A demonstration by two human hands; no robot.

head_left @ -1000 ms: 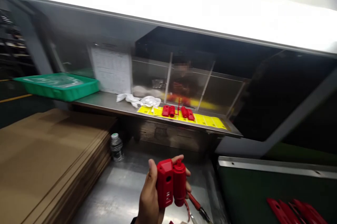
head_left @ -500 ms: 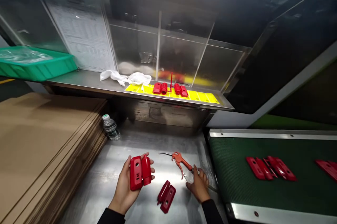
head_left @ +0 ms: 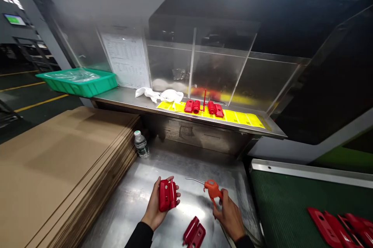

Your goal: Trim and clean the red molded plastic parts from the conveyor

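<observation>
Orange blowgun [head_left: 213, 189] hides partly behind right fingers [head_left: 225, 198].

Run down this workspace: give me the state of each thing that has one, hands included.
Left hand, holding a red part
Right hand, gripping an orange air gun
Orange air gun, held, pointing left
Loose red part, lying on the bench
Water bottle, upright, capped
Green tray, open-topped, clear plastic inside
White cloths, crumpled
Yellow sheets, flat, red pieces on top
Cardboard, stacked flat
Red parts on the conveyor, lying flat
</observation>
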